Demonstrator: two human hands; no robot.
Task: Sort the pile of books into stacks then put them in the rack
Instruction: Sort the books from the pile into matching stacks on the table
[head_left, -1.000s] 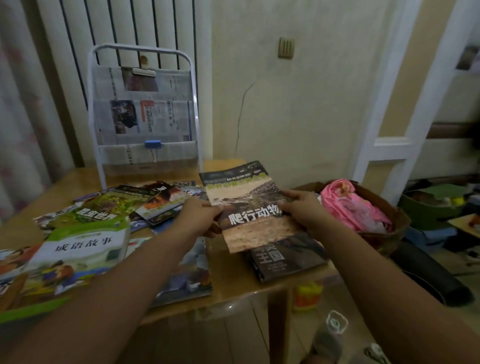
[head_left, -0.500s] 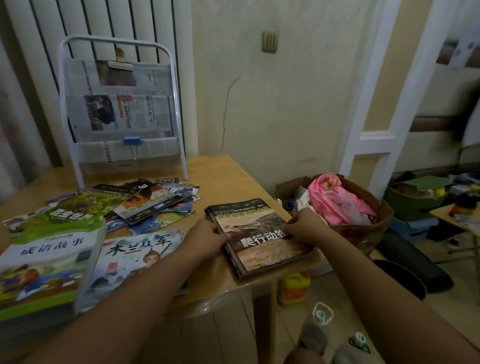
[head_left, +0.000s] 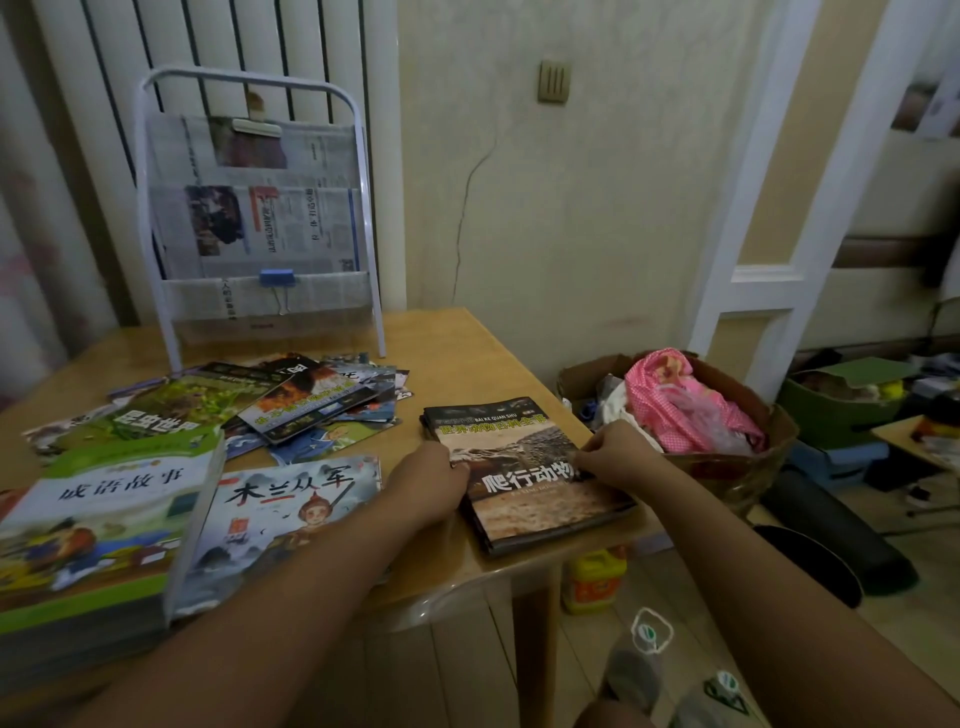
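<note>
A small stack of dark animal books (head_left: 524, 467) lies at the table's right front corner, with a reptile cover on top. My left hand (head_left: 428, 480) presses against the stack's left edge, fingers curled. My right hand (head_left: 613, 457) pinches the top book's right edge. A loose pile of colourful books (head_left: 291, 400) is spread over the middle of the table. Beside my left forearm lies a thin illustrated book (head_left: 280, 514). A thick green-and-white stack (head_left: 98, 525) sits at the front left. The white wire rack (head_left: 254, 208) stands at the back, lined with newspaper.
The wooden table (head_left: 467, 343) ends just right of the dark stack. Beyond that edge, a brown basket (head_left: 748, 467) holding pink cloth stands on the floor. A yellow bottle (head_left: 592, 579) stands under the table corner. Boxes and clutter fill the far right floor.
The reptile book was held up in both hands one second ago. It now lies flat on the dark stack, and both hands stay at its edges.
</note>
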